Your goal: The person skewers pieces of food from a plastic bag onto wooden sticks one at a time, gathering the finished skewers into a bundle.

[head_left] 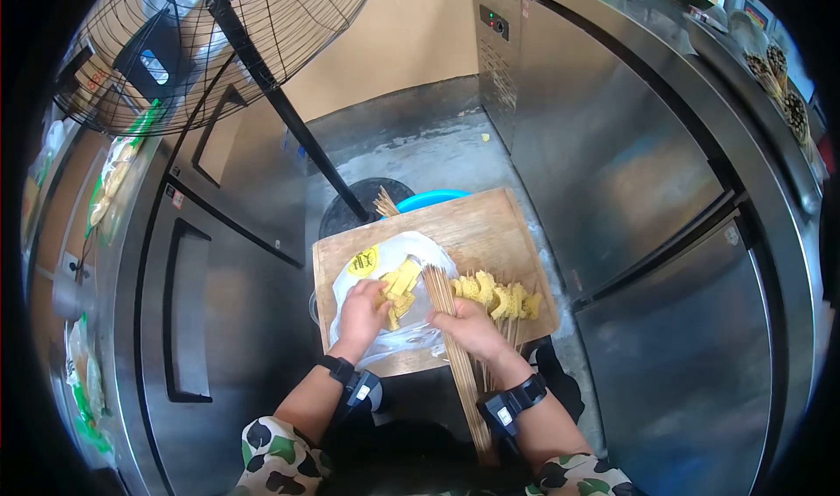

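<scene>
My left hand [362, 314] reaches into a white plastic bag [350, 284], its curled fingers gripping at a yellow, spongy-looking food slice among a small pile of yellow food slices [403, 279]. In my right hand [472, 328] is a thick bundle of bamboo skewers [460, 380], slanting down towards my body. Just beyond that hand, skewered yellow food pieces [509, 296] lie in a row, folded on their sticks. Bag and skewered pieces rest on a wooden cutting board [477, 225].
Behind the board show a blue basin rim [433, 199] and a few loose skewers [385, 203]. A black fan stand [302, 133] rises at the back left. Steel cabinets [236, 321] and a steel refrigerator [612, 129] flank me. Bundled sticks [777, 80] lie on the right counter.
</scene>
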Available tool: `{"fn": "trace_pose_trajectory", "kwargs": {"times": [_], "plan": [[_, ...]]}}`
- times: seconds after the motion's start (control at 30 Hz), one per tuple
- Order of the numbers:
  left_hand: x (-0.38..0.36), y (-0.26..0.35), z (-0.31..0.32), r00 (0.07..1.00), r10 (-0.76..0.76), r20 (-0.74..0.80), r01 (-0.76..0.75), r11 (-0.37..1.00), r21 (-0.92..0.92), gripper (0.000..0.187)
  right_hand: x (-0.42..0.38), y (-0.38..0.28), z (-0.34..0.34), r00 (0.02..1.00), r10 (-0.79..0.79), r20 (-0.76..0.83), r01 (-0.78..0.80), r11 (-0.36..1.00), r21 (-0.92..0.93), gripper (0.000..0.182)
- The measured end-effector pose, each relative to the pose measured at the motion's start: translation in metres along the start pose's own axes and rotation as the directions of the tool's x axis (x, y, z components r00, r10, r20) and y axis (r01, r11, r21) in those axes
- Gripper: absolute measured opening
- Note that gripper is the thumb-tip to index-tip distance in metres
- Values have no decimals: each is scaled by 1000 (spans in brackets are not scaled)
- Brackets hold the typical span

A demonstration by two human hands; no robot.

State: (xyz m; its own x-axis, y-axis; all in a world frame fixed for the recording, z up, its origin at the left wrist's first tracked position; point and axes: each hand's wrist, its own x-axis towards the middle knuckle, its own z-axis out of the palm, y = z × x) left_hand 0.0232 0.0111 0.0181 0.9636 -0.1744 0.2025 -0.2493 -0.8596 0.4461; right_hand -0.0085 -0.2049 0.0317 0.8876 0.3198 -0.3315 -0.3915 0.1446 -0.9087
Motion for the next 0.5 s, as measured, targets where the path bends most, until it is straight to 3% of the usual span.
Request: {"fn": "trace_pose_trajectory", "kwargs": {"times": [0.1,0.2,0.3,0.5], "plan": [[7,13,9,999,-28,-35,29,999,28,30,3,8,3,992,-92,-89,92,996,3,20],[18,23,9,989,130,-67,-115,975,189,27,7,14,0,980,-141,-139,140,990,-17,20],[28,29,13,981,157,118,-184,944,273,28,4,8,-2,994,-70,-88,78,992,96,18],[46,29,26,974,110,198,-172,929,328,17,1,-6,-4,997,28,-70,-16,985,171,17]]}}
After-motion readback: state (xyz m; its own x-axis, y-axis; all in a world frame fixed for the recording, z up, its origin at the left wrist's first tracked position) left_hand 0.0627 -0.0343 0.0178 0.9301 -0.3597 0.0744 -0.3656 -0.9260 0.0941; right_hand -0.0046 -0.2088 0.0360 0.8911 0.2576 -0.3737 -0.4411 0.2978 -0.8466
